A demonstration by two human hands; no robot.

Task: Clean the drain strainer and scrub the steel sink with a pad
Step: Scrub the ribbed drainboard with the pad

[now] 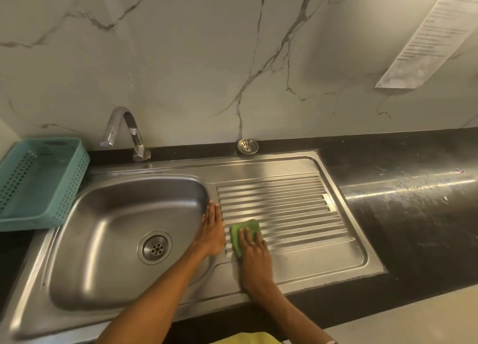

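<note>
Both hands lie flat: my right hand (254, 250) presses the soft green pad (244, 231), left hand (212, 231) braces the sink (336, 261).

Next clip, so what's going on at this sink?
A person is scrubbing the ribbed drainboard of a steel sink. The right hand presses a green scrub pad flat against the ribs with straight fingers. The left hand rests open on the strip between basin and drainboard. The drain strainer is out of the basin, sitting on the dark counter against the wall. The tap shows no running water.
</note>
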